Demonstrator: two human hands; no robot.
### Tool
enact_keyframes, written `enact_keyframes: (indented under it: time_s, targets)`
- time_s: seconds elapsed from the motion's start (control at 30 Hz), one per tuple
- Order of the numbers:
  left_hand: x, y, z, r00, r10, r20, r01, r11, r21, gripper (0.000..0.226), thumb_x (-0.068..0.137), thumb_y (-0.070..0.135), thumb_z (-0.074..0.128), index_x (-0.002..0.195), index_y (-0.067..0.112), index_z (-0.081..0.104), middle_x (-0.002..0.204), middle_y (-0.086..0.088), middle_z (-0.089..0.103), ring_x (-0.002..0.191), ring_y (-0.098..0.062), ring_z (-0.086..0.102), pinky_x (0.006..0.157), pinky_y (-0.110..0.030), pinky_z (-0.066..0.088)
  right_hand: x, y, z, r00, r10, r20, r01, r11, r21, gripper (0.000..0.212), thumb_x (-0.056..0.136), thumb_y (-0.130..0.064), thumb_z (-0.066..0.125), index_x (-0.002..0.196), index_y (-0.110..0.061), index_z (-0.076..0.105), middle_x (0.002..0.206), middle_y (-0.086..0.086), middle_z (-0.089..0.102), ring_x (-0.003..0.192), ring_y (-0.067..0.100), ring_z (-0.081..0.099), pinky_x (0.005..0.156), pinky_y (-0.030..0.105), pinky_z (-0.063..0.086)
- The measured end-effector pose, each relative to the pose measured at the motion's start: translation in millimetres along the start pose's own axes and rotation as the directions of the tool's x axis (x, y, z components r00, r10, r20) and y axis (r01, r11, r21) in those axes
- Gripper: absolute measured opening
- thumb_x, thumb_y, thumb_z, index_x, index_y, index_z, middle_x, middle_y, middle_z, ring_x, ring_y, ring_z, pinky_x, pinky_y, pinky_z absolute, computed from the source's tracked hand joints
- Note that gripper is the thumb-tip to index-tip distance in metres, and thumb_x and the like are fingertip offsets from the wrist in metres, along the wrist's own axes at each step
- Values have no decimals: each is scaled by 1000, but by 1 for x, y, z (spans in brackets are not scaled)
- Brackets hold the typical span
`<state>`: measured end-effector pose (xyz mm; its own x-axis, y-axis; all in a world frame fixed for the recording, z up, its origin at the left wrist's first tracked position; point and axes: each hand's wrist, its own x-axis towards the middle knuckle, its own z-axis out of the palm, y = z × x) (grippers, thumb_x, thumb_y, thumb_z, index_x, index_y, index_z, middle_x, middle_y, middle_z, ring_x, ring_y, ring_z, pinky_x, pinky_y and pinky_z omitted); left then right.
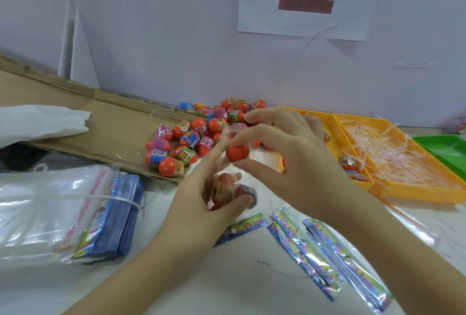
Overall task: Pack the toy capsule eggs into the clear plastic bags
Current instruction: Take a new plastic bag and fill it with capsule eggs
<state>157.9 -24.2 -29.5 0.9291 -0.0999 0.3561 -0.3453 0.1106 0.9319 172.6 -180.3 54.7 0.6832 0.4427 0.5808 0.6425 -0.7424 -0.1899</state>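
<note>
Left hand (201, 203): grasps clear bag (228, 171) with eggs inside (223, 190), frame centre.
Right hand (285, 148): pinches orange egg (237, 152) just above.

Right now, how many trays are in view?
3, at right: perforated yellow tray behind the right hand, strip-filled yellow tray, green tray at the edge. Others may sit offscreen.
</note>
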Motion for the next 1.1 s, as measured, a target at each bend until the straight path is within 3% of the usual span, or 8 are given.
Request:
enact_keyframes:
  time_s: [0.2, 0.3, 0.37, 0.43, 0.67, 0.83, 0.93, 1.1]
  targets:
    - [-1, -3, 0, 998, 53, -17, -52, 998, 35, 96, 82, -5, 72, 130, 70, 36, 126, 19, 64, 111, -8, 64, 83, -19, 54, 3, 5, -13, 998, -52, 39, 59, 977, -205, 20, 85, -46, 56, 99, -35, 66, 115, -11, 57, 111, 15, 49, 98, 44, 25]
    - [0, -4, -2, 996, 73, -44, -71, 996, 45, 105, 83, -2, 71, 132, 75, 19, 127, 23, 62, 110, -10, 66, 81, -19, 55, 6, 4, -21, 1000, -8, 17, 4, 979, 202, 17, 85, -58, 48, 97, -45, 52, 100, -22, 56, 102, 1, 49, 91, 25, 29]
    - [1, -2, -3, 991, 120, -59, -115, 990, 85, 115, 81, 0, 74, 125, 84, 8, 136, 26, 53, 107, -12, 68, 76, -22, 56, 6, 4, -25, 1000, 29, -10, -21, 872, 489, 14, 91, -51, 46, 99, -40, 43, 90, -24, 63, 89, -2, 58, 77, 14, 38]
    - [0, -1, -3, 981, 188, -44, -180, 973, 146, 119, 79, 3, 77, 125, 84, 2, 144, 32, 38, 109, -11, 67, 77, -29, 58, 3, 2, -26, 1000, -4, 0, 3, 834, 551, 16, 97, -50, 38, 103, -35, 38, 81, -31, 63, 71, 1, 60, 62, 10, 39]
    - [-6, -3, -1, 945, 321, 68, -327, 903, 280, 106, 82, 6, 66, 137, 72, 5, 120, 54, 44, 108, -5, 66, 87, -58, 53, 2, -4, -18, 992, -44, 122, 0, 939, 343, 21, 96, -57, 28, 100, -36, 30, 93, -10, 71, 60, -1, 52, 59, 22, 36]
    - [-5, -6, -4, 935, 353, 20, -344, 894, 288, 90, 83, 11, 68, 136, 67, 23, 160, 8, 19, 113, -6, 64, 82, -50, 58, 3, -3, -22, 995, 51, 81, -78, 920, 385, 22, 91, -56, 27, 98, -36, 33, 76, -12, 69, 54, 5, 54, 51, 17, 36]
    - [-7, -6, -3, 937, 348, 16, -339, 898, 280, 88, 82, 12, 69, 135, 66, 22, 155, 26, 22, 113, -2, 62, 77, -40, 60, 3, -2, -24, 994, 63, 94, -87, 955, 283, 19, 94, -57, 33, 99, -39, 34, 69, -12, 68, 49, 1, 53, 48, 17, 37]
    - [-7, -9, -2, 920, 391, 13, -374, 868, 328, 94, 81, 6, 70, 143, 53, 16, 128, 57, 32, 114, -24, 65, 78, -59, 57, 3, -3, -23, 993, 59, 105, -71, 991, 112, 14, 85, -40, 57, 97, -34, 51, 60, -22, 58, 48, 11, 53, 58, 29, 44]
